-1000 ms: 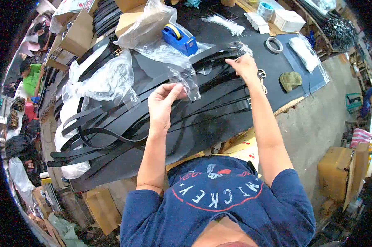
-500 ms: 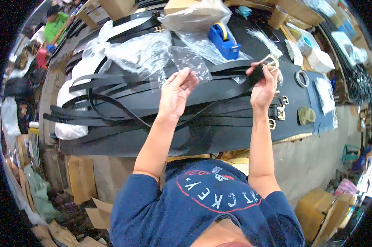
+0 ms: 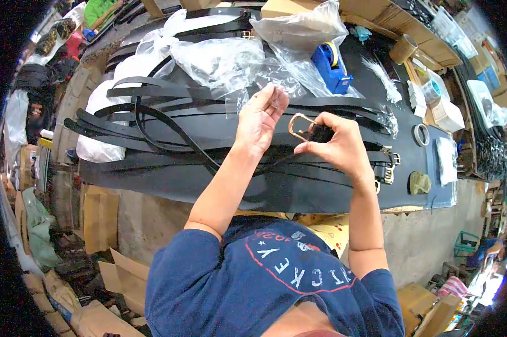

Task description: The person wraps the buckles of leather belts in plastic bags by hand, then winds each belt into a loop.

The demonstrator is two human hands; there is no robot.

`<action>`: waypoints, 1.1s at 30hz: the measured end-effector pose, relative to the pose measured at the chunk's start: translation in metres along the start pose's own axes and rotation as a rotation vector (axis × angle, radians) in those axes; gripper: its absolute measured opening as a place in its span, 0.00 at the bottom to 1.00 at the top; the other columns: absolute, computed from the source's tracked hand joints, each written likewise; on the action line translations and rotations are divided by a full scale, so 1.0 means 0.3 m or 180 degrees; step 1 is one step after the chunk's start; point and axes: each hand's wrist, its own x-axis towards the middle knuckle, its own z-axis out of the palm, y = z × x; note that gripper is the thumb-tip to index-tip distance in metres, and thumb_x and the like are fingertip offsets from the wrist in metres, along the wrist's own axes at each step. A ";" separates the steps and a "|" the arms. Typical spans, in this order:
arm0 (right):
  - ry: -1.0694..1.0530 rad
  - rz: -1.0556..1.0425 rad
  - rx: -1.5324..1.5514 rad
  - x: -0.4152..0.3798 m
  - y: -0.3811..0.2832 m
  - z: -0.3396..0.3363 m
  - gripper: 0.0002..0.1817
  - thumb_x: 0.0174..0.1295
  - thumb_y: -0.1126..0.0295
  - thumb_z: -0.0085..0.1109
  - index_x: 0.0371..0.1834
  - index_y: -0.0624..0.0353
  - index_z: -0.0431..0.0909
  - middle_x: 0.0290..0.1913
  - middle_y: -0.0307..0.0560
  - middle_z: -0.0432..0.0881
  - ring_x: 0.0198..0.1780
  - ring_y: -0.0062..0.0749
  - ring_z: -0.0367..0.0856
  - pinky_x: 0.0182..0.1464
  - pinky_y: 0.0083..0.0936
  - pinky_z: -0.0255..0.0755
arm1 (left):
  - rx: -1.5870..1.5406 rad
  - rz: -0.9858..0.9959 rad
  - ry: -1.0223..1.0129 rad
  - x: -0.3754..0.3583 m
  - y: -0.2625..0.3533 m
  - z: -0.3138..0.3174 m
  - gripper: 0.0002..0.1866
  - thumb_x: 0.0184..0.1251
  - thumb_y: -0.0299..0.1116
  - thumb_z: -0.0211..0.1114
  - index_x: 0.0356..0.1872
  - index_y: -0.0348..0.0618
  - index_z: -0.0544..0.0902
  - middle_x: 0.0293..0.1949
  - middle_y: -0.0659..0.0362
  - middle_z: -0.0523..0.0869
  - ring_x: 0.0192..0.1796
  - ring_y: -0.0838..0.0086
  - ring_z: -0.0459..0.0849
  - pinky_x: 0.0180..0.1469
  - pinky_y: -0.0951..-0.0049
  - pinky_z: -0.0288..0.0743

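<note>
My right hand (image 3: 343,143) is closed round the buckle end of a black belt, its gold buckle (image 3: 299,127) sticking out toward my left hand. My left hand (image 3: 260,119) has its fingertips pinched on a small clear plastic bag (image 3: 239,103), above the belts. Several long black belts (image 3: 169,147) lie side by side across the dark table (image 3: 169,185), their loose ends at the left. More buckles (image 3: 389,163) lie at the right, beyond my right wrist.
A blue tape dispenser (image 3: 330,70) stands behind my hands, beside crumpled clear plastic (image 3: 219,62). At the right are a tape roll (image 3: 421,135), an olive cloth item (image 3: 419,182) and a white box (image 3: 447,115). Cardboard boxes (image 3: 433,39) line the back.
My right hand has moved left with the belt's buckle end, toward my left hand, and the buckle now faces left. The camera view has shifted slightly.
</note>
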 end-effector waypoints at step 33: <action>0.1547 0.0086 0.1640 -0.028 0.037 0.046 0.05 0.58 0.73 0.62 0.34 0.63 0.79 0.29 0.37 0.82 0.27 0.12 0.74 0.29 0.13 0.69 | 0.0047 -0.0173 -0.0266 -0.118 -0.055 0.141 0.10 0.65 0.33 0.62 0.42 0.38 0.78 0.47 0.54 0.83 0.51 0.68 0.81 0.58 0.70 0.74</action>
